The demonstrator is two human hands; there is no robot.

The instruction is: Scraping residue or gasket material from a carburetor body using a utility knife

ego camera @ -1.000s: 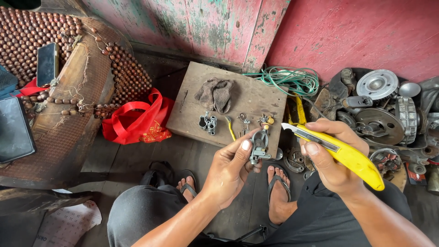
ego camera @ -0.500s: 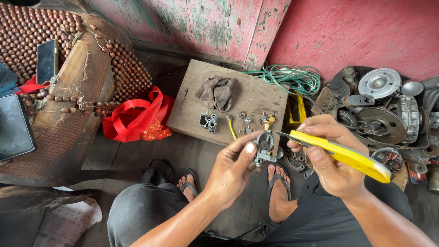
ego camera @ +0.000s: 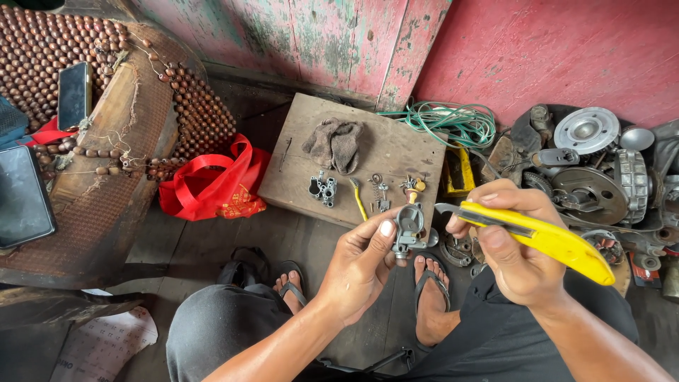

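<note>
The left hand (ego camera: pixel 361 265) pinches a small grey metal part (ego camera: pixel 409 228) between thumb and fingertips; its underside is hidden by the fingers. The right hand (ego camera: pixel 520 244) grips a yellow utility knife (ego camera: pixel 544 237), its blade tip just beside the part at three o'clock. At twelve o'clock lies a wooden board (ego camera: pixel 385 152) carrying a rag (ego camera: pixel 334 143) and small fittings (ego camera: pixel 324 189). Metal scrap (ego camera: pixel 590 166) crowds two o'clock.
</note>
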